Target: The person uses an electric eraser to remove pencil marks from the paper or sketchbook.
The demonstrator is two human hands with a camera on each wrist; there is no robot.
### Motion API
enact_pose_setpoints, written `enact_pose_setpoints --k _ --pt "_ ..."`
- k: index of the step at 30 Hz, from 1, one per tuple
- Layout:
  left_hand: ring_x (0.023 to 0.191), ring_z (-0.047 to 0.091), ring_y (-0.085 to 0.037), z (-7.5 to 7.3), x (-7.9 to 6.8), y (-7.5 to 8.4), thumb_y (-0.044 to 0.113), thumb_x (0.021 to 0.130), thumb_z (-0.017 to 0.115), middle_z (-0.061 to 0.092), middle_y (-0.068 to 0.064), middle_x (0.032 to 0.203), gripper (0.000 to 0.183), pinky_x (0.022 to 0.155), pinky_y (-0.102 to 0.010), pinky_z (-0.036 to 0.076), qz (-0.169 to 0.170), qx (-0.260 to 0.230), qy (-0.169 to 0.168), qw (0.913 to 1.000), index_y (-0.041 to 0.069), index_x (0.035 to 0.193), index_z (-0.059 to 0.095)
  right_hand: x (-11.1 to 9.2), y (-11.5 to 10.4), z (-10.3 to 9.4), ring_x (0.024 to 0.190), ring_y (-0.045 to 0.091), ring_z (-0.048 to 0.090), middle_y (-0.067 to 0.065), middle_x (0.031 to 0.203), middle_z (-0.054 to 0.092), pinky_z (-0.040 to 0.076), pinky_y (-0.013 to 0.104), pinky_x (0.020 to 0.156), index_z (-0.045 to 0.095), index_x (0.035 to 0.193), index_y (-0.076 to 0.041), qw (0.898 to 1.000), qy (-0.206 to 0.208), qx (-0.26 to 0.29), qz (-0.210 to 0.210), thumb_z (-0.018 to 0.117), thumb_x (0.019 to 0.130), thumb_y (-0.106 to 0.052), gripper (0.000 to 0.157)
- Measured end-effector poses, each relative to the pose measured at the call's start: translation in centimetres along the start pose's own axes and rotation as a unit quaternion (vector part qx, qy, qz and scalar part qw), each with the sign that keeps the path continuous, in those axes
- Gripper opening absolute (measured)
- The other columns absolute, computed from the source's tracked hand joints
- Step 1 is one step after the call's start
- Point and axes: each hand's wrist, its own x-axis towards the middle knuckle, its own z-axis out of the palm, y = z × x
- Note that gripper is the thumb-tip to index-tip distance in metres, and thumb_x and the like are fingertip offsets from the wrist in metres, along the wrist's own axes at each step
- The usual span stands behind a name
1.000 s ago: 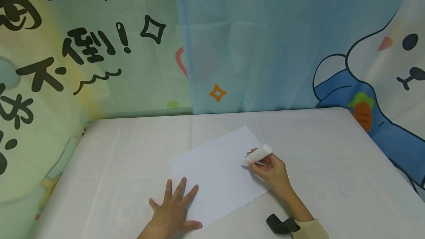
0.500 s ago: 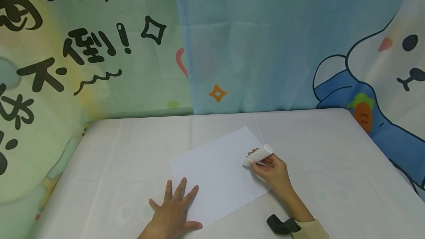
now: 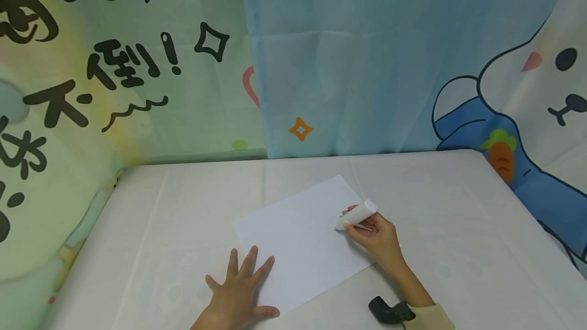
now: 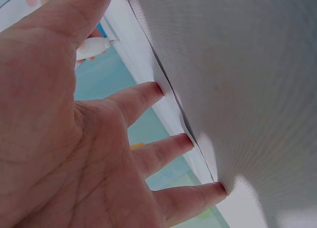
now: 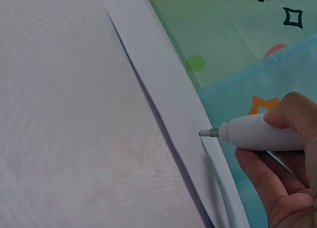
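We see a plain white rectangular paper sheet (image 3: pixel 298 238) lying slantwise on a table covered in white cloth (image 3: pixel 183 192). At the sheet's near left side, the bare left hand (image 3: pixel 236 292) lies with its fingers spread wide, the fingertips along the sheet's edge. Over the sheet's right part, the right hand (image 3: pixel 376 236) pinches a thick white tube-shaped pen (image 3: pixel 359 213) between thumb and fingers. We find the pen tilted, its slim grey tip (image 5: pixel 211 133) pointing down at the sheet; we cannot tell whether it touches. Just off the sheet's near right side, we see a curved black device (image 3: pixel 390 312) at the right wrist, beside a pale beige sleeve (image 3: pixel 428 317). Beyond the sheet's far side hangs a printed blue fabric backdrop (image 3: pixel 357 80).
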Motion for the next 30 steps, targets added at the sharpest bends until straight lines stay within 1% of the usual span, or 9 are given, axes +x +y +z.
enact_pose_setpoints --k 8,18,21,27,30 --pt "0.133 0.019 -0.055 -0.01 0.03 0.02 0.066 0.066 0.065 0.025 -0.014 0.151 0.091 0.073 -0.085 0.024 -0.001 0.001 0.001 1.0000 0.028 0.142 0.033 -0.01 0.04 0.13 0.089 -0.005 0.063 -0.015 0.099 0.064 0.053 0.015 0.072 0.055 0.107 0.016 1.000 0.001 0.002 0.001 0.068 0.071 0.017 0.038" --pt "0.133 0.019 -0.055 -0.03 0.02 0.03 0.066 0.066 0.065 0.025 -0.014 0.151 0.091 0.073 -0.085 0.024 -0.002 -0.002 0.000 1.0000 0.028 0.143 0.033 -0.01 0.02 0.26 0.089 -0.005 0.063 -0.015 0.100 0.063 0.053 0.015 0.072 0.055 0.107 0.016 1.000 -0.002 0.004 0.000 0.068 0.070 0.019 0.039" --pt "0.133 0.019 -0.055 -0.04 0.00 0.04 0.066 0.066 0.065 0.025 -0.014 0.151 0.091 0.073 -0.085 0.024 -0.001 -0.003 0.000 1.0000 0.028 0.143 0.033 -0.03 0.08 0.26 0.090 -0.005 0.063 -0.009 0.101 0.065 0.053 0.016 0.072 0.055 0.107 0.016 1.000 -0.006 0.004 -0.003 0.068 0.070 0.019 0.039" --pt "0.133 0.019 -0.055 0.01 0.02 0.03 0.066 0.067 0.065 0.024 -0.014 0.152 0.091 0.073 -0.085 0.024 -0.001 -0.001 -0.003 1.0000 0.029 0.143 0.032 -0.11 0.10 0.34 0.090 -0.005 0.062 0.020 0.102 0.065 0.054 0.016 0.072 0.056 0.107 0.015 1.000 -0.011 -0.007 0.000 0.069 0.071 0.017 0.039" --pt "0.133 0.019 -0.055 0.03 0.04 0.02 0.066 0.067 0.065 0.024 -0.014 0.152 0.091 0.073 -0.085 0.024 -0.001 -0.001 -0.003 1.0000 0.028 0.143 0.032 -0.11 0.06 0.40 0.091 -0.006 0.062 0.030 0.103 0.062 0.053 0.016 0.073 0.056 0.107 0.015 1.000 -0.014 -0.007 0.001 0.069 0.071 0.017 0.038"
